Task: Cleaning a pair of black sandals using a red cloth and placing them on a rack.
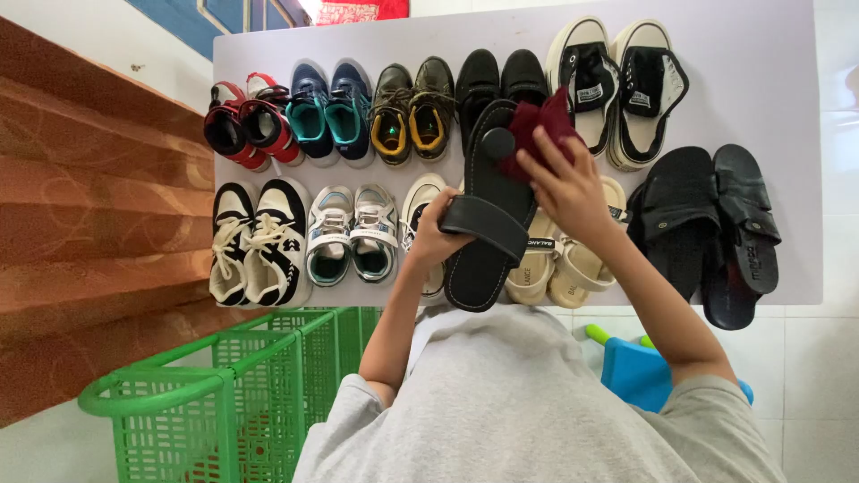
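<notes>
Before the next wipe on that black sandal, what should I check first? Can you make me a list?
1. Left hand has a firm hold on the sandal: ok, fingers wrap its strap.
2. Right hand holds the red cloth: ok, cloth is pressed on the sandal's toe end.
3. Sandal is lifted off the table: ok, it is held above the rows of shoes.
4. Heel end has been wiped: cannot tell.
5. A free spot on the table for the sandal: cannot tell, the hands and sandal hide the middle.
6. Beige sandals beneath are out of the way: not ok, they lie right under the hands.
</notes>
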